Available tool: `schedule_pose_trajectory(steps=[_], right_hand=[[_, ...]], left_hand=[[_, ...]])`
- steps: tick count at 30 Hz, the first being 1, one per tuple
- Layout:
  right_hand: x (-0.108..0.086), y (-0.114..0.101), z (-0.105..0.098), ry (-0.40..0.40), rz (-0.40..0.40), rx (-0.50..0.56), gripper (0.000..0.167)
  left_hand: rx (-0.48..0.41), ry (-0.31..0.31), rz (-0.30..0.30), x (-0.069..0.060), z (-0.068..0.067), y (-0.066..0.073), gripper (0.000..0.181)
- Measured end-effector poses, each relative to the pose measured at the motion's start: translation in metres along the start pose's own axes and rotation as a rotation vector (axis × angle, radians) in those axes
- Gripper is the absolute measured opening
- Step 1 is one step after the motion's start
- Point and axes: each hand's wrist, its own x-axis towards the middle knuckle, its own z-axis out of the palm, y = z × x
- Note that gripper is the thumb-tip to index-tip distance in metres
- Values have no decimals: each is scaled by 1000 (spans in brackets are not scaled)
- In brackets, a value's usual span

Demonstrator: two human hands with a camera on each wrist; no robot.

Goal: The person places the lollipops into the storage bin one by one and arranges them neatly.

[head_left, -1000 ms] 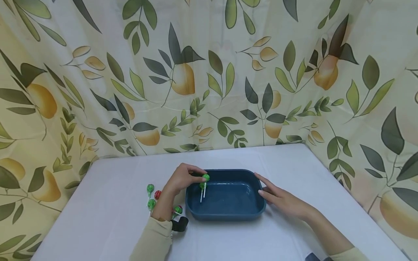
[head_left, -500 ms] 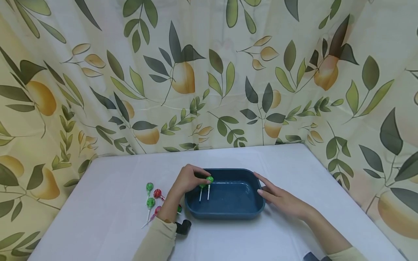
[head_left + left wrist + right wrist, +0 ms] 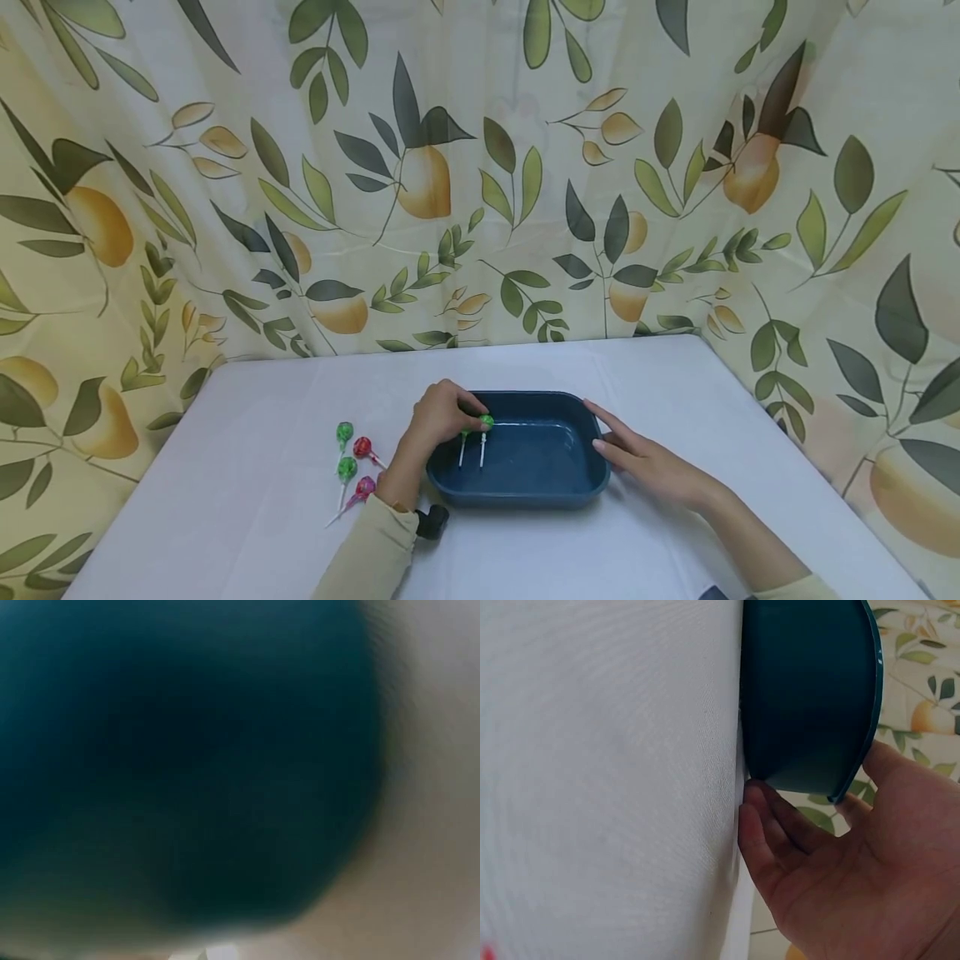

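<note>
My left hand (image 3: 444,410) pinches the green-wrapped head of a lollipop (image 3: 482,450) inside the left part of a dark blue oblong tray (image 3: 525,500). Its white stick points toward me. Just left of it lies another green lollipop (image 3: 461,452), its head partly hidden by my fingers. At the tray's right end, my right hand (image 3: 648,462) touches the rim and outer wall with extended fingers. The right wrist view has this hand (image 3: 855,862) against the tray's end (image 3: 810,697), lower fingers near the cloth. Blurred dark blue fills most of the left wrist view.
Left of the tray, green lollipops (image 3: 346,469), a red one (image 3: 362,447) and a pink one (image 3: 365,487) lie on the white tablecloth (image 3: 247,467). My left forearm passes close beside them. A fruit-patterned curtain (image 3: 510,208) hangs behind the table.
My left hand has moved slightly right with the pinched lollipop, lowering it beside the other one in the tray. More of the loose lollipops show beside my forearm. My right hand stays on the tray.
</note>
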Motion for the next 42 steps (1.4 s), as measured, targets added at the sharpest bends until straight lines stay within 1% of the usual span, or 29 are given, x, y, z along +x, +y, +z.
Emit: schedule_pose_trajectory(steps=[3, 7, 13, 16, 22, 27, 33, 39, 42], right_hand=[[0, 1, 0, -1, -6, 12, 65], [-1, 1, 0, -4, -10, 23, 64], [-2, -2, 0, 5, -7, 9, 64], [-2, -2, 0, 8, -4, 2, 64], [-1, -1, 1, 9, -13, -2, 64], [0, -1, 1, 12, -15, -17, 64], [-2, 0, 2, 2, -11, 5, 64], [-2, 1, 2, 6, -14, -1, 64], [-1, 2, 1, 10, -17, -8, 64]], left_hand=[[59, 25, -3, 0, 1, 5, 13], [117, 46, -4, 0, 5, 6, 13], [171, 61, 33, 2, 10, 3, 14], [172, 58, 39, 2, 10, 2, 14], [162, 59, 26, 2, 9, 2, 14], [151, 45, 17, 1, 8, 1, 15], [117, 38, 14, -2, 9, 0, 14], [101, 37, 39, -1, 9, -2, 12], [99, 39, 40, 0, 8, -1, 12]])
